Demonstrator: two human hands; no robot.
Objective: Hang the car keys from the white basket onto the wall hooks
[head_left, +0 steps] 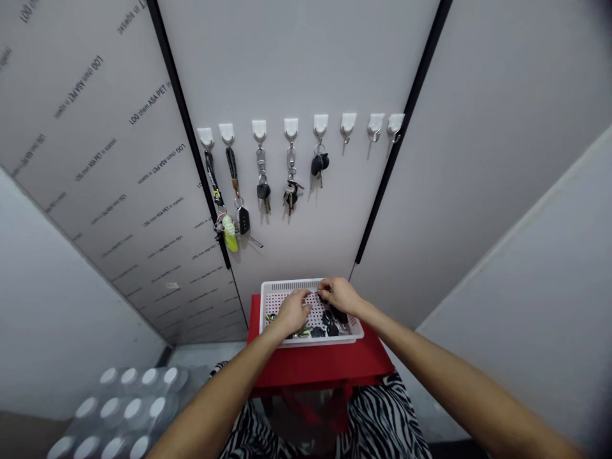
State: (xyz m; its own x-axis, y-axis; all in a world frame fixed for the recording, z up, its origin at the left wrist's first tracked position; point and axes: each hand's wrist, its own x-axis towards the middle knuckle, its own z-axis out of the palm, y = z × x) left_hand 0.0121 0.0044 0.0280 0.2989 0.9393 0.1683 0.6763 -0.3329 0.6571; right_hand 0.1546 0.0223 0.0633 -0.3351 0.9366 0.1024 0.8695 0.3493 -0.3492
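A white plastic basket (264,312) with a perforated floor sits on a red stool top. Inside lie several key sets with black fobs (332,326) and a greenish key charm (304,332). My left hand (293,313) hovers over the basket's middle, fingers apart and curved, with nothing visible in them. At the back right rim, my right hand (338,294) pinches a dark item that looks like keys; the fingers hide most of it.
White hooks line the wall ahead; several on the left carry keys, such as the set with a black fob (320,163). Three bare hooks, including one at right (395,126), are on that row. White-capped bottles (131,408) stand low left. The red stool (315,363) is between my knees.
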